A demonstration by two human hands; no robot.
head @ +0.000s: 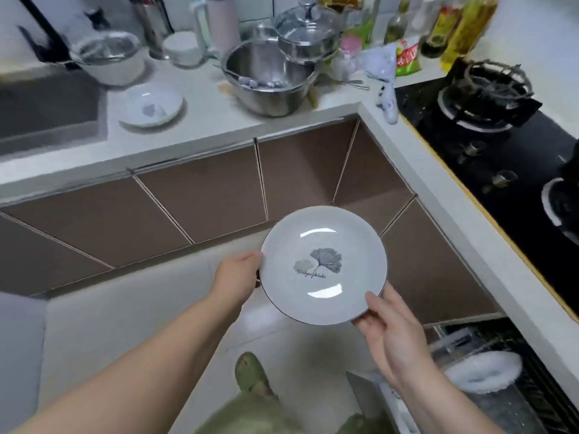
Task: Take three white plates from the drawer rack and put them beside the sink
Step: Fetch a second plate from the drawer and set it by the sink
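Note:
Both my hands hold a white plate (324, 264) with a grey leaf print, face up, in front of the brown cabinet doors. My left hand (236, 278) grips its left rim and my right hand (390, 332) grips its lower right rim. Another white plate (152, 106) of the same kind lies on the white counter, just right of the dark sink (47, 111). The open drawer rack (507, 380) is at the lower right, with white dishes (484, 372) standing in it.
Behind the counter plate stand a steel mixing bowl (266, 79), a lidded pot (308, 34), a white bowl (108, 56), cups and bottles. A black gas hob (488, 120) fills the right counter. My foot in a green slipper (250, 372) is on the pale floor.

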